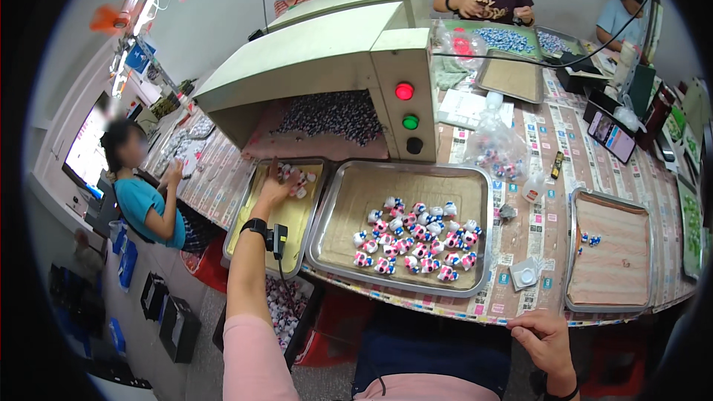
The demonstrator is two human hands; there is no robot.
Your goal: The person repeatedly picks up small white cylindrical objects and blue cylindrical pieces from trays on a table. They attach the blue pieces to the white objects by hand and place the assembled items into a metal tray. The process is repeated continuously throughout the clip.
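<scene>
My left hand [275, 191] reaches over the far end of a yellow-lined metal tray [252, 234], fingers stretched out and apart. Its fingertips are at a small group of white, pink and blue figurines [299, 180]; whether they touch is hard to tell. To its right, a larger metal tray [349, 178] carries many more small figurines [416, 241] in pink, white and blue, grouped toward its right half. At the table's front edge rests my right hand [546, 338], loosely bent, thumb apart from the fingers, with nothing visible in it.
A cream machine [319, 52] with red and green lights stands behind the trays, small pieces [334, 115] heaped in its opening. At right lie a tray [609, 252] with a few blue pieces, a small bottle [533, 187] and a propped phone [610, 136]. Several people sit around.
</scene>
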